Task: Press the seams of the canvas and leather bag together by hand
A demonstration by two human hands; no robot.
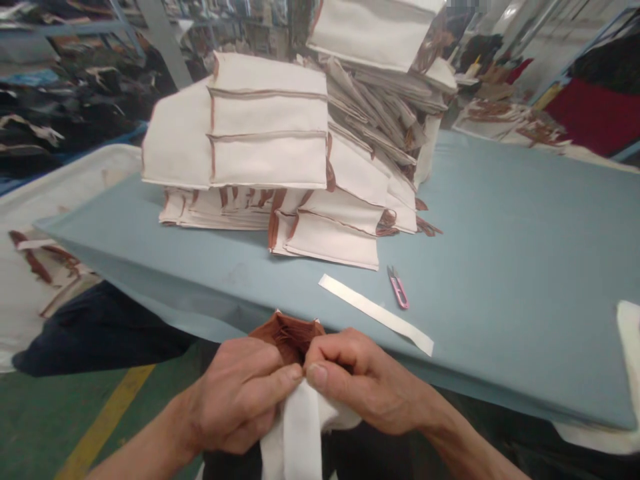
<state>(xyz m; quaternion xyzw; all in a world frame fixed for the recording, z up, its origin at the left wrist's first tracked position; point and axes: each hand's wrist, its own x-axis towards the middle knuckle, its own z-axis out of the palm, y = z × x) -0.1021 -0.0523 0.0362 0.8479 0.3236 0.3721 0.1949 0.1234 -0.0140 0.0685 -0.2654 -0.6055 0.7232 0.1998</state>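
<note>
My left hand (240, 393) and my right hand (360, 380) meet at the bottom centre, below the near edge of the blue-grey table (500, 267). Both pinch one fabric piece (295, 337), rust-brown at the top and white where it hangs down between my wrists. Thumbs and fingers of both hands are pressed together on the cloth. A white strip (375, 313) lies on the table just beyond my right hand. Small pink thread snips (399, 289) lie beside the strip.
A tall, leaning stack of cream fabric pieces with brown trim (280, 147) fills the table's far middle. More fabric lies on a white surface at the left (30, 267). Green floor with a yellow line (105, 420) shows lower left. Red cloth (595, 113) sits far right.
</note>
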